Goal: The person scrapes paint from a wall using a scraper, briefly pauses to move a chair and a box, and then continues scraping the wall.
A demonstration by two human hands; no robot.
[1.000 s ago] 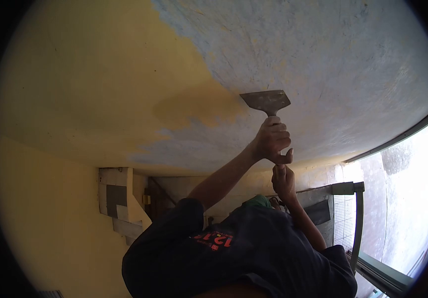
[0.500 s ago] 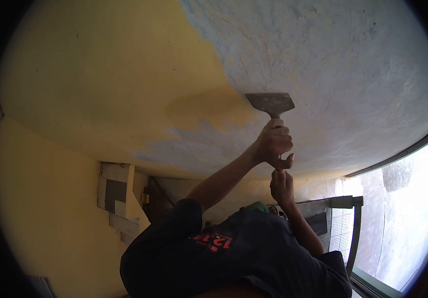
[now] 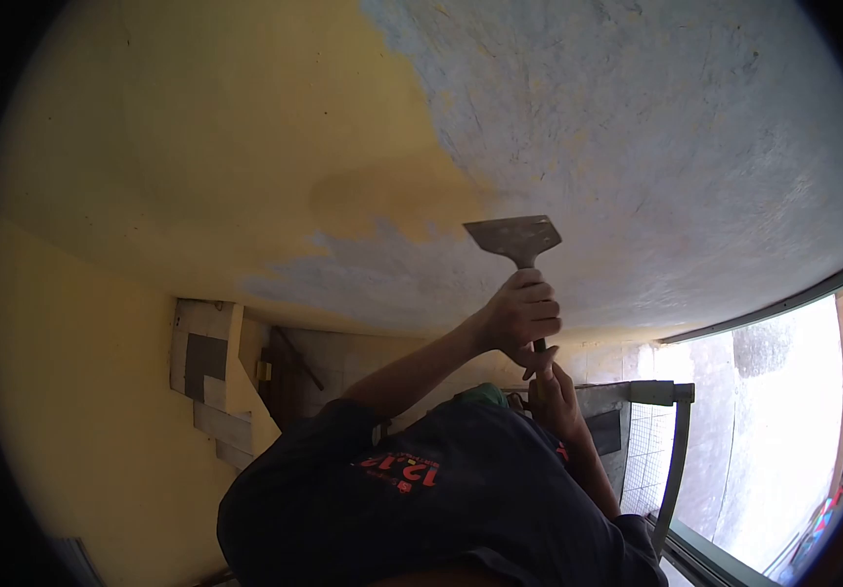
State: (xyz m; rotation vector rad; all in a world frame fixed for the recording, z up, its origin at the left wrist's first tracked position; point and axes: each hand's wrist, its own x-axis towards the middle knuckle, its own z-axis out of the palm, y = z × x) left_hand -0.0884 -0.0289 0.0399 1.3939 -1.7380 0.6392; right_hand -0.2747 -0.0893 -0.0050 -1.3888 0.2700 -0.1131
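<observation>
A wide-bladed scraper (image 3: 514,237) points up the wall, its metal blade over the bared grey patch just below the yellow paint edge. My left hand (image 3: 524,313) wraps the handle close beneath the blade, its thumb lower down. Below it, my right hand (image 3: 555,399) closes around the bottom end of the handle, which is mostly hidden by the fingers. The wall surface (image 3: 637,147) is scraped to patchy grey on the right, while yellow paint (image 3: 206,147) covers the left, with a darker damp-looking patch (image 3: 373,196) near the ragged border.
My dark shirt (image 3: 412,499) with red print fills the bottom. At lower left are a plain yellow wall (image 3: 79,391) and a stepped tiled structure (image 3: 208,357). To the right stand a metal rail (image 3: 676,460), wire mesh (image 3: 644,460) and a bright opening (image 3: 774,430).
Both hands and the scraper have come down toward my body, and the blade has moved away from the yellow edge. The whole view has shifted slightly.
</observation>
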